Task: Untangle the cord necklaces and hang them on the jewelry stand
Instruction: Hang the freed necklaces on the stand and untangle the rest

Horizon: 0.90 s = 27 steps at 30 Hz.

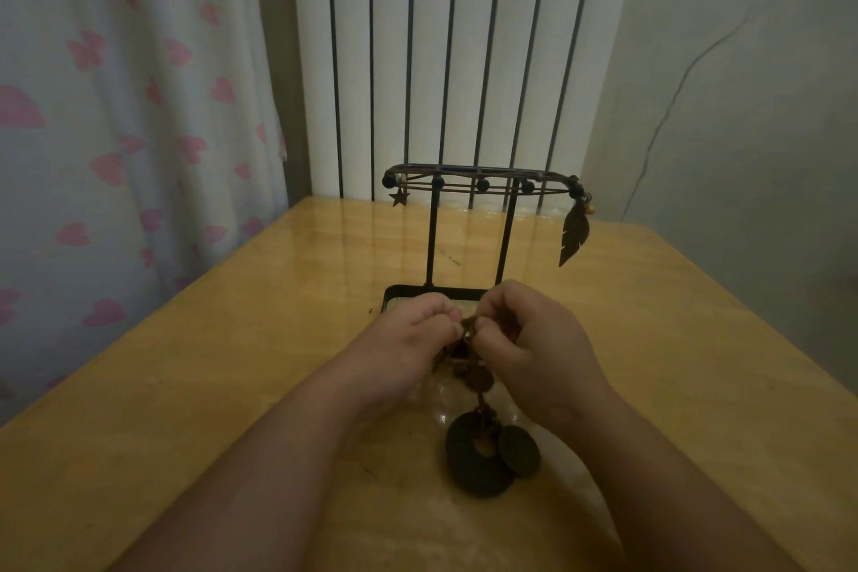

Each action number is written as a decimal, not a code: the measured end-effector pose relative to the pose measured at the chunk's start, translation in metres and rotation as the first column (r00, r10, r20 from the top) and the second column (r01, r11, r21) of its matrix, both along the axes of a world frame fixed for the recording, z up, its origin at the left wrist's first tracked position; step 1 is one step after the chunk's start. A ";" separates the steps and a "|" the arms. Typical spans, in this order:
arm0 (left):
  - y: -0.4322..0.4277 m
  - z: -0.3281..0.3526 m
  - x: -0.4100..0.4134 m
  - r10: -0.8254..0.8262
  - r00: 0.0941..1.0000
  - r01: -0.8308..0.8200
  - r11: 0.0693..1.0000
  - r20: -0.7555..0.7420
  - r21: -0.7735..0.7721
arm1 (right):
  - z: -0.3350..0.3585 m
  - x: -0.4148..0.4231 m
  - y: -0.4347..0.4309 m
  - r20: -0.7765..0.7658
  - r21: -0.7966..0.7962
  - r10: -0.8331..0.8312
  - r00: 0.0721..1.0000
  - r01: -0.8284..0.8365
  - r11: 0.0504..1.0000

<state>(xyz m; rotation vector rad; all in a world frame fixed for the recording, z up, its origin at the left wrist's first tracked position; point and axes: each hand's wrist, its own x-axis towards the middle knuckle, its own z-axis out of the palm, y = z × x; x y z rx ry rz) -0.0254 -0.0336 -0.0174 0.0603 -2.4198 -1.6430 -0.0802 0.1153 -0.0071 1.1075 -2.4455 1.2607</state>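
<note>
A black wire jewelry stand [431, 237] rises from a square tray base at the table's middle. One brown cord necklace [483, 184] with dark beads lies along its top bar; a star charm [398, 197] hangs at its left end and a feather pendant [574, 233] at its right. Just in front of the base, my left hand [408, 339] and my right hand [534, 339] pinch a brown tangle of cords [470, 330] between their fingertips. From the tangle dangle flat brown discs and two dark ring pendants [478, 462] that reach the table.
The wooden table [232, 362] runs to a white ribbed radiator [464, 60] behind the stand. A curtain with pink hearts [116, 130] hangs on the left and a pale wall with a thin wire [668, 107] is on the right. A tiny speck [370, 309] lies left of the base.
</note>
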 end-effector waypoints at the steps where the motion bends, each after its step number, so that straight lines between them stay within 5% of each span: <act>1: 0.000 0.000 0.000 0.006 1.000 -0.006 1.000 -0.004 0.014 | 0.000 0.000 -0.001 0.025 -0.021 0.007 1.000 -0.006 1.000; 4: 0.000 -0.001 0.000 0.011 1.000 -0.011 1.000 -0.017 0.004 | 0.000 -0.002 0.001 0.089 -0.019 0.039 0.995 -0.038 0.999; 12: 0.002 0.001 0.000 0.028 0.999 -0.029 0.999 -0.015 -0.046 | 0.004 -0.002 0.005 -0.047 0.036 0.012 0.999 -0.010 0.999; 27: -0.002 -0.002 -0.002 0.091 0.994 -0.093 0.995 -0.068 -0.029 | 0.002 -0.007 0.004 0.102 -0.053 -0.003 0.995 0.008 0.999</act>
